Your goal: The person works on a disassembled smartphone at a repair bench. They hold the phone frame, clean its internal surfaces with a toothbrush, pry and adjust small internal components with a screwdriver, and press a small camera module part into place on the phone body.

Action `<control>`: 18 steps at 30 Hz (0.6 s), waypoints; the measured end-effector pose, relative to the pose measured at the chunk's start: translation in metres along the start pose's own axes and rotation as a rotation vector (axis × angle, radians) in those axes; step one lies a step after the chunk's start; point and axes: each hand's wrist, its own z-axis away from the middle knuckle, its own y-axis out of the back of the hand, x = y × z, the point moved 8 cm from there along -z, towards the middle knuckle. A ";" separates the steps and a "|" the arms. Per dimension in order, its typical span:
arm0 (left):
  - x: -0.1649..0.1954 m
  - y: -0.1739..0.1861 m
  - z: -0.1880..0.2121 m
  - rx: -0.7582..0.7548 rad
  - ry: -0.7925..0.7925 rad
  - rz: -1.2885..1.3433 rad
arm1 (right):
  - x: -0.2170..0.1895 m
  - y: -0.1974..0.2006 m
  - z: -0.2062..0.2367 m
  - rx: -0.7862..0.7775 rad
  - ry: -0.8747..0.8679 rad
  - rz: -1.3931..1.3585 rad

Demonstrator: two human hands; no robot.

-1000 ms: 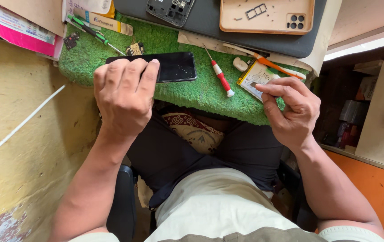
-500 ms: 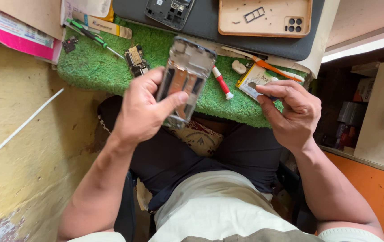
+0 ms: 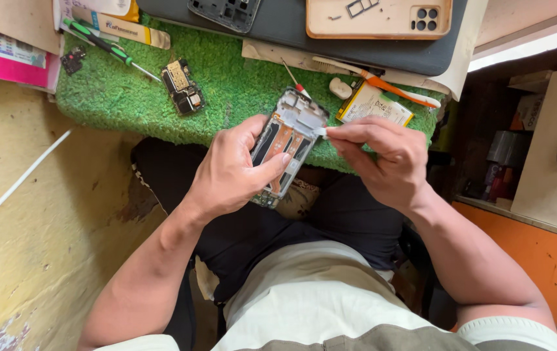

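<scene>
My left hand (image 3: pixel 233 172) holds an opened phone frame (image 3: pixel 289 140) with its inner parts facing up, above my lap and the near edge of a green turf mat (image 3: pixel 135 104). My right hand (image 3: pixel 382 156) pinches a small white piece (image 3: pixel 321 132) against the frame's upper right edge. A red-handled screwdriver (image 3: pixel 294 81) lies on the mat just behind the frame. A phone battery (image 3: pixel 372 104) lies to the right of it.
A circuit board (image 3: pixel 182 86) and a green-handled screwdriver (image 3: pixel 106 47) lie on the mat's left. A tan phone back cover (image 3: pixel 379 16) and a dark phone frame (image 3: pixel 226 12) rest on a grey pad behind. An orange tool (image 3: pixel 402 91) and white earbud-like piece (image 3: pixel 340 88) lie nearby.
My left hand lifted the phone off the mat and turned it inner side up. My right hand left the battery and came to the frame's edge.
</scene>
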 end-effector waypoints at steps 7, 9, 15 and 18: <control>0.005 0.002 -0.002 -0.035 0.014 0.134 | -0.008 -0.008 -0.003 -0.035 0.046 0.105; 0.005 0.001 0.000 -0.053 0.015 0.171 | -0.010 -0.008 -0.002 -0.038 0.063 0.133; 0.001 0.003 -0.001 -0.062 -0.002 0.104 | -0.009 -0.009 -0.003 -0.082 0.046 0.128; 0.009 0.002 -0.002 -0.072 -0.137 0.179 | -0.008 -0.008 -0.003 -0.083 0.035 0.137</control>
